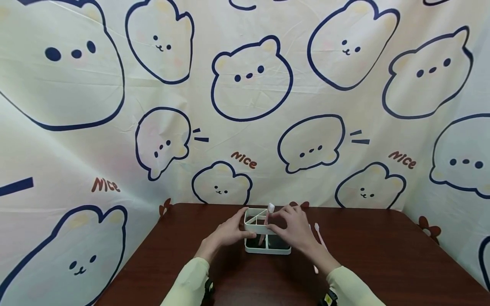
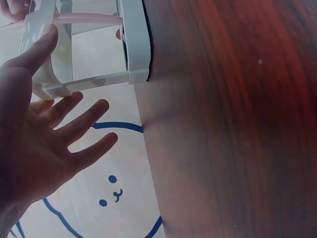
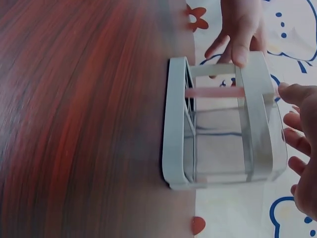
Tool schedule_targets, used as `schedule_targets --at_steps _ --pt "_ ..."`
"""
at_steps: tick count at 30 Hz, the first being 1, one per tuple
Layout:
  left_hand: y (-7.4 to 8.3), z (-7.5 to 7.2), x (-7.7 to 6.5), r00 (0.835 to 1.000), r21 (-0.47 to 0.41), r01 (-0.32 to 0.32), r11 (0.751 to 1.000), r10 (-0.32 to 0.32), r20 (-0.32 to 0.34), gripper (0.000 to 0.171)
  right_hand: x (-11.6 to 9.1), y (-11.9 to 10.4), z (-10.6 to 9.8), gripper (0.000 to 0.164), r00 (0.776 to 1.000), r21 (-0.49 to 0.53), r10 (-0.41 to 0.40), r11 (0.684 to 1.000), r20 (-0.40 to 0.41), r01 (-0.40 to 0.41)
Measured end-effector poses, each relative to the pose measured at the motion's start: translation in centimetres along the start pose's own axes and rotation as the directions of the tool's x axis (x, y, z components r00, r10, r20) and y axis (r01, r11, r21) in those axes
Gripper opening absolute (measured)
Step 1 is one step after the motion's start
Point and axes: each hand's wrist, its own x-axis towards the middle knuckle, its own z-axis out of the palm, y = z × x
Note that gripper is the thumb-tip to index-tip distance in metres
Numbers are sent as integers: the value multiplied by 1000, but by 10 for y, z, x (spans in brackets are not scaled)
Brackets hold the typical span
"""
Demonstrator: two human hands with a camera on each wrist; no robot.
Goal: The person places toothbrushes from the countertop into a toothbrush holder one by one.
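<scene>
- Cream cloth [image 1: 250,102] printed with navy-outlined bear faces, rust-brown flowers and the word "Nice" fills most of my head view, behind and to both sides.
- Dark red-brown wood-grain table [image 1: 383,246] stretches out below it.
- Pale yellow-green sleeves [image 1: 188,278] reach in from the bottom edge, each with a dark device at the wrist.
- White two-tier toothbrush holder [image 1: 264,230] stands upright on the table between the hands. I see thin dividers, one of them diagonal, across its upper tier, and two dark-floored compartments below.
- Left hand [image 1: 229,231]: it grips the upper tier at its left end, thumb on the near side, other fingers spread around the outside.
- Right hand [image 1: 294,225]: thumb and fingers curve in at the upper tier, right beside the pink handle; I cannot tell whether they pinch it.
- Pink toothbrush [image 3: 215,92] stands slightly tilted through the upper tier, white head up, lower end in the left compartment.
- Another pink toothbrush [image 1: 320,236] lies on the table right of the right hand, partly hidden by the forearm.
</scene>
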Motion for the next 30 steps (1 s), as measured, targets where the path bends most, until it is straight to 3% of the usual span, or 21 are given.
schedule_targets --at_steps 17,30 --pt "-2 1 1 1000 -11 10 1000 -10 -8 93 -17 28 -21 31 997 45 81 996 4 -81" --pt "0 2 0 1000 -24 6 1000 -6 4 95 -32 50 -32 26 975 62 201 976 91 -207"
